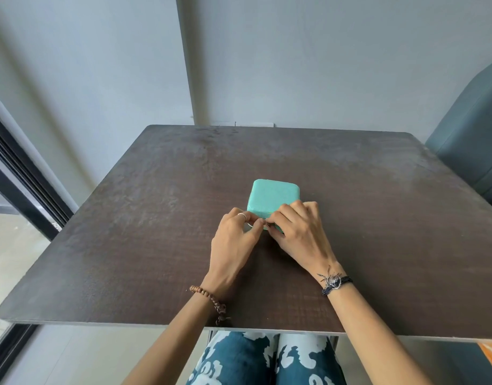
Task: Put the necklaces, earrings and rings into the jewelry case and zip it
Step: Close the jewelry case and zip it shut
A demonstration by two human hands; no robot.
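Hands [264, 226] met at the near edge of a closed, square, round-cornered teal jewelry case [272, 197]: left hand [233, 240] and right hand [299, 232] both pinching it, on the dark wood-grain table [128, 232].

Both hands, left hand [233, 237] and right hand [297, 229], pinch the closed teal jewelry case [271, 197] on the table [155, 218]

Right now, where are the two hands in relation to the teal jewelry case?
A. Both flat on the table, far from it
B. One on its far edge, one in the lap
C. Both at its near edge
C: the left hand and right hand meet at the near edge of the closed jewelry case.
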